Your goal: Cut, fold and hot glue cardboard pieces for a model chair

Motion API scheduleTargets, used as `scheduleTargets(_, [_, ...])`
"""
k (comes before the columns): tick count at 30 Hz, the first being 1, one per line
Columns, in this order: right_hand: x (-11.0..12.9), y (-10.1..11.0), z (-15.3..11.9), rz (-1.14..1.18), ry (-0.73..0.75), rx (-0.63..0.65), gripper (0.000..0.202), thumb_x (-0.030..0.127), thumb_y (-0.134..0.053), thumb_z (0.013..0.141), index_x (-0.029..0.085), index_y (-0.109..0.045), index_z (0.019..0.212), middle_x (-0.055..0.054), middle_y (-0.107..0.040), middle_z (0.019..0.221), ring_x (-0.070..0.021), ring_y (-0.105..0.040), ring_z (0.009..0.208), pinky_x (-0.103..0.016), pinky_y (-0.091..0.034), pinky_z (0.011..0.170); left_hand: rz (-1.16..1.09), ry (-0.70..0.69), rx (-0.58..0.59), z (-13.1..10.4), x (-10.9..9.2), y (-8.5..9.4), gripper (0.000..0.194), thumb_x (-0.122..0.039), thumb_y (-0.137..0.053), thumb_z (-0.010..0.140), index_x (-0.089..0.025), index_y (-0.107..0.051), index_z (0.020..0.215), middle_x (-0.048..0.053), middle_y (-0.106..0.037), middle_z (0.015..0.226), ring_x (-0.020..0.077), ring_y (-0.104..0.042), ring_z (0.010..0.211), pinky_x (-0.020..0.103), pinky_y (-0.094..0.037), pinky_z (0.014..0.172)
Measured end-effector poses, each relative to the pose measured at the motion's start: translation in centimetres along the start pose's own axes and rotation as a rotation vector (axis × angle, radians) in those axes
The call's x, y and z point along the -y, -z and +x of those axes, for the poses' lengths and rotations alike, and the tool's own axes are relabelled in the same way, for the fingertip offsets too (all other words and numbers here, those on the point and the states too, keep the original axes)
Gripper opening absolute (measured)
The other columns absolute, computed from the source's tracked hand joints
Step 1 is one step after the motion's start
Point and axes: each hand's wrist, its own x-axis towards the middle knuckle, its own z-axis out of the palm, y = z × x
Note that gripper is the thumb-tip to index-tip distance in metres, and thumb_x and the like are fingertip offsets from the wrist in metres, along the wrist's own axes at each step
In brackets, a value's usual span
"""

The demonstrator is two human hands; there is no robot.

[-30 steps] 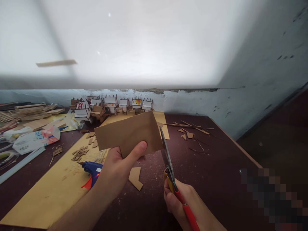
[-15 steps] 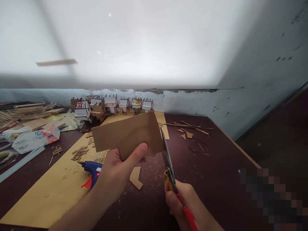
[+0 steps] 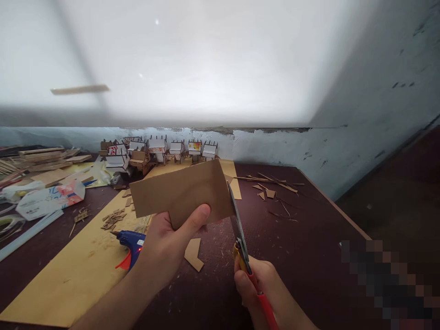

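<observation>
A rectangular piece of brown cardboard (image 3: 182, 190) is held up over the table, tilted with its right end higher. My left hand (image 3: 175, 243) grips its lower edge, thumb on the near face. In my right hand (image 3: 256, 279) is a pair of scissors (image 3: 239, 229) with red and yellow handles. Its blades point upward along the cardboard's right edge, touching or very close to it. Beneath the hands, an angled cardboard offcut (image 3: 195, 255) lies on the table. A blue hot glue gun (image 3: 131, 240) with an orange trigger is partly covered by my left forearm.
A yellow board (image 3: 65, 279) lies across the dark table (image 3: 292, 256), bearing small cardboard bits (image 3: 114, 218). Several miniature cardboard chairs (image 3: 177, 149) line the back wall. Thin strips and scraps (image 3: 271, 193) lie at right; wood pieces (image 3: 48, 158) and a tape roll (image 3: 10, 225) at left.
Both hands, the cardboard and the scissors have shifted very slightly left. The grips look the same, and the blades stay at the cardboard's right edge.
</observation>
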Motion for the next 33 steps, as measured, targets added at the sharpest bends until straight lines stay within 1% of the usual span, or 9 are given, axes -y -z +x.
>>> scheduleTargets(3, [-0.4, 0.0, 0.0, -0.007, -0.001, 0.017, 0.057, 0.074, -0.033, 0.097, 0.024, -0.037, 0.070, 0.006, -0.036, 0.061, -0.0124, -0.037, 0.054, -0.026, -0.033, 0.051, -0.011, -0.002, 0.001, 0.0, 0.0, 0.0, 0.033, -0.047, -0.086, 0.073, -0.016, -0.075, 0.074, 0.004, -0.074, 0.067, 0.0191, -0.069, 0.064, 0.022, -0.050, 0.051])
scheduleTargets(6, [-0.9, -0.1, 0.0, -0.001, -0.012, 0.032, 0.054, 0.071, -0.040, 0.097, 0.024, -0.036, 0.070, 0.006, -0.037, 0.061, -0.0122, -0.039, 0.054, -0.025, -0.033, 0.051, -0.008, -0.002, 0.011, 0.1, 0.1, 0.0, 0.034, -0.048, -0.084, 0.075, -0.016, -0.076, 0.079, 0.005, -0.075, 0.071, 0.0185, -0.069, 0.064, 0.022, -0.050, 0.051])
scheduleTargets(10, [-1.4, -0.4, 0.1, 0.007, -0.028, 0.025, 0.055, 0.071, -0.035, 0.098, 0.024, -0.034, 0.070, 0.005, -0.037, 0.061, -0.0121, -0.040, 0.054, -0.024, -0.033, 0.049, -0.008, 0.002, -0.008, 0.1, 0.2, -0.1, 0.035, -0.049, -0.084, 0.074, -0.016, -0.075, 0.076, 0.004, -0.074, 0.067, 0.0186, -0.068, 0.061, 0.023, -0.050, 0.051])
scheduleTargets(14, [-1.4, -0.4, 0.1, 0.013, -0.031, 0.039, 0.054, 0.070, -0.038, 0.097, 0.024, -0.035, 0.070, 0.005, -0.040, 0.061, -0.0121, -0.042, 0.053, -0.024, -0.032, 0.047, 0.004, -0.010, -0.011, 0.0, 0.0, -0.1, 0.034, -0.048, -0.084, 0.075, -0.016, -0.076, 0.079, 0.006, -0.076, 0.073, 0.0201, -0.070, 0.066, 0.024, -0.052, 0.055])
scheduleTargets(18, [-1.5, -0.4, 0.1, 0.006, -0.035, 0.031, 0.056, 0.072, -0.032, 0.098, 0.024, -0.035, 0.069, 0.004, -0.040, 0.060, -0.0122, -0.042, 0.052, -0.024, -0.033, 0.046, 0.023, -0.011, 0.001, 0.1, -0.2, 0.0, 0.033, -0.048, -0.083, 0.075, -0.016, -0.076, 0.076, 0.006, -0.076, 0.073, 0.0191, -0.068, 0.063, 0.024, -0.050, 0.053])
scheduleTargets(22, [-1.7, -0.4, 0.1, -0.001, -0.058, 0.034, 0.057, 0.073, -0.036, 0.096, 0.024, -0.034, 0.068, 0.004, -0.041, 0.058, -0.0123, -0.043, 0.051, -0.024, -0.033, 0.045, 0.019, -0.012, 0.002, 0.1, -0.1, -0.1, 0.034, -0.049, -0.083, 0.075, -0.017, -0.074, 0.071, 0.005, -0.074, 0.066, 0.0184, -0.066, 0.060, 0.024, -0.049, 0.053])
scheduleTargets(25, [-1.6, -0.3, 0.2, -0.018, -0.076, 0.052, 0.056, 0.072, -0.037, 0.096, 0.024, -0.034, 0.067, 0.003, -0.043, 0.058, -0.0125, -0.044, 0.052, -0.024, -0.033, 0.045, 0.032, -0.028, -0.004, 0.1, 0.0, -0.1, 0.034, -0.049, -0.082, 0.076, -0.017, -0.074, 0.071, 0.004, -0.073, 0.065, 0.0179, -0.066, 0.061, 0.024, -0.050, 0.055])
scheduleTargets(28, [-1.5, -0.2, 0.2, -0.015, -0.081, 0.056, 0.056, 0.071, -0.042, 0.095, 0.024, -0.033, 0.067, 0.004, -0.042, 0.059, -0.0127, -0.044, 0.052, -0.024, -0.032, 0.045, 0.044, -0.034, -0.003, 0.0, 0.0, -0.1, 0.034, -0.048, -0.083, 0.076, -0.017, -0.073, 0.069, 0.004, -0.071, 0.062, 0.0171, -0.065, 0.059, 0.023, -0.049, 0.054])
scheduleTargets(33, [-1.7, -0.4, 0.3, -0.007, -0.087, 0.038, 0.058, 0.074, -0.042, 0.094, 0.025, -0.031, 0.065, 0.004, -0.040, 0.058, -0.0121, -0.043, 0.050, -0.024, -0.031, 0.044, 0.031, -0.014, -0.010, 0.0, -0.2, 0.0, 0.031, -0.046, -0.085, 0.073, -0.017, -0.076, 0.076, 0.005, -0.073, 0.068, 0.0188, -0.066, 0.062, 0.024, -0.049, 0.052])
